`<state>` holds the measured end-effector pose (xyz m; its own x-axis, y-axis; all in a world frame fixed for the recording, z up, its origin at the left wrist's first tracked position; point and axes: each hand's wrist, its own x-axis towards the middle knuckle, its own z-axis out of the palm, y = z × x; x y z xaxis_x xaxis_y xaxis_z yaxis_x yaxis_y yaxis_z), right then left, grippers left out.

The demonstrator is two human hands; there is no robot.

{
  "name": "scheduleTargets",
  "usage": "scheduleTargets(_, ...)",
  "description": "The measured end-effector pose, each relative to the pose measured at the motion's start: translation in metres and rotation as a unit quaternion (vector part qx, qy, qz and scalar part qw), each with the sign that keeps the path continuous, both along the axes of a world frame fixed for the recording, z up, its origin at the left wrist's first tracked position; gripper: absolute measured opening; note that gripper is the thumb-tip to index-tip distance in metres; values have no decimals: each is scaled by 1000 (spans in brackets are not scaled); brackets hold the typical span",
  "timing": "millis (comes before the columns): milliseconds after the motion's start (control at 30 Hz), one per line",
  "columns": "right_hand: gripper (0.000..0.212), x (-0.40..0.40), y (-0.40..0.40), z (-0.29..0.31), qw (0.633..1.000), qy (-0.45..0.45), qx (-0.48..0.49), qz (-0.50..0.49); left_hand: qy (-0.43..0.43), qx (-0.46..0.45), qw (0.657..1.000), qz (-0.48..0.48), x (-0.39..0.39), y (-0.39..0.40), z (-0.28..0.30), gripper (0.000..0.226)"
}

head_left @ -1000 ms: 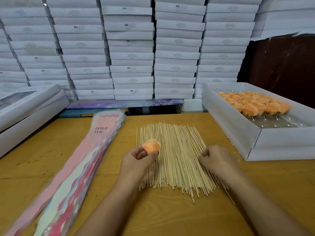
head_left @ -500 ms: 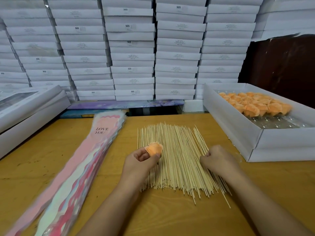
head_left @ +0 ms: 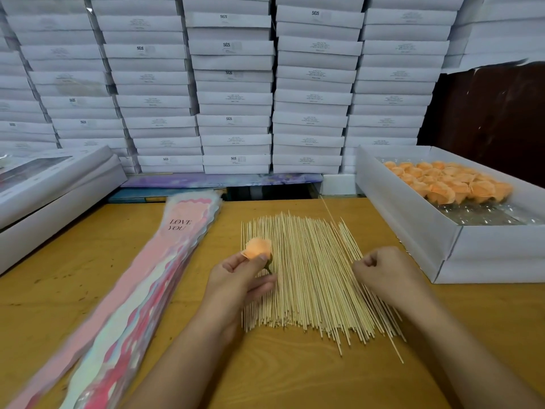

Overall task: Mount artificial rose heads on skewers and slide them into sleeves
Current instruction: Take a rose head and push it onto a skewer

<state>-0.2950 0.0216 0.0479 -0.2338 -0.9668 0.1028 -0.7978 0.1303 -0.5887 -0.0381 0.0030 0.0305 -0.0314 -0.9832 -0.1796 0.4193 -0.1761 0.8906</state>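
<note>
My left hand (head_left: 239,278) pinches an orange rose head (head_left: 258,247) with a short green stem, holding it just above the left edge of the skewer pile (head_left: 309,276). At the pile's right side my right hand (head_left: 386,273) pinches a single thin skewer (head_left: 326,208), which slants across the pile; its far tip reaches past the other sticks. A stack of pink "LOVE YOU" sleeves (head_left: 141,293) lies diagonally on the wooden table (head_left: 73,276), left of my left hand.
A white box (head_left: 413,228) at the right holds several orange rose heads (head_left: 448,184) on a clear plastic tray. Flat white boxes (head_left: 56,190) lie at the left edge. A wall of stacked white boxes (head_left: 233,98) fills the back.
My right hand has picked one skewer out of the pile, and its far tip now sticks out beyond the other sticks. My left hand has raised the rose head slightly.
</note>
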Motion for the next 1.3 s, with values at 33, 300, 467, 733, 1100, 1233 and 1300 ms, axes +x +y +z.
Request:
scheduleTargets(33, 44, 0, 1, 1, 1000, -8, -2, 7, 20, 5, 1000, 3, 2, -2, 0, 54)
scheduleTargets(300, 18, 10, 20, 17, 991, -97, 5, 87, 167, 27, 985, 20, 21, -10, 14, 47)
scheduleTargets(467, 10, 12, 26, 20, 983, -90, 24, 158, 202, 20, 978, 53, 28, -12, 20, 26)
scheduleTargets(733, 27, -4, 27, 25, 973, -43, 38, 222, 197, 27, 977, 72, 26, -12, 22, 18)
scheduleTargets(1100, 27, -9, 27, 25, 976, -35, 56, 208, 209, 34, 975, 71, 27, -11, 22, 16)
scheduleTargets(1233, 24, -8, 27, 24, 976, -25, 65, 206, 213, 33, 974, 73, 28, -12, 20, 16)
scheduleTargets(1300, 20, -7, 27, 24, 978, -26, 64, 198, 213, 32, 974, 72, 28, -12, 19, 19)
